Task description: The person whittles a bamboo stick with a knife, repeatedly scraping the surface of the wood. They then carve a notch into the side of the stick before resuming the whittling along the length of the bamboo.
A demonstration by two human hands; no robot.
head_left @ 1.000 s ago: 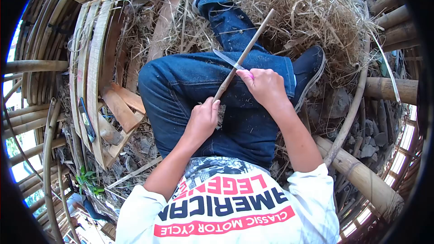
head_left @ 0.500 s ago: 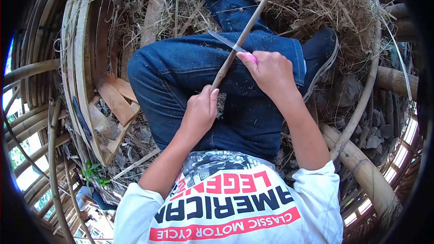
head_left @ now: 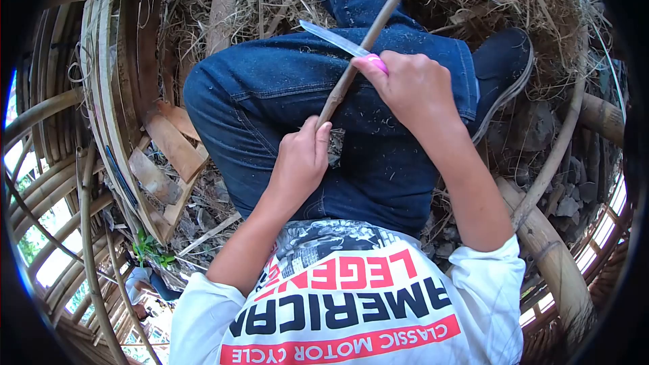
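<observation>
My left hand (head_left: 301, 157) is closed round the lower end of a wooden stick (head_left: 382, 19), thumb laid along it. The stick slants up and to the right over my crossed legs in jeans (head_left: 263, 91), its far tip cut off by the top of the view. In my right hand (head_left: 418, 88) is a knife (head_left: 334, 40) with a pink handle, gripped in a fist. Its blade lies across the stick's middle and points up-left. Part of the handle is hidden by my fingers.
Dry straw (head_left: 466, 0) lies beyond my legs. Curved bamboo strips (head_left: 101, 94) and flat wood offcuts (head_left: 174, 145) are on the left. A thick bamboo pole (head_left: 544, 250) runs along the right, near rubble. Another person (head_left: 145, 287) is partly visible at lower left.
The knife and my right hand have shifted slightly up and right in view. The stick's far tip has gone out of view at the top. Both grips stay the same.
</observation>
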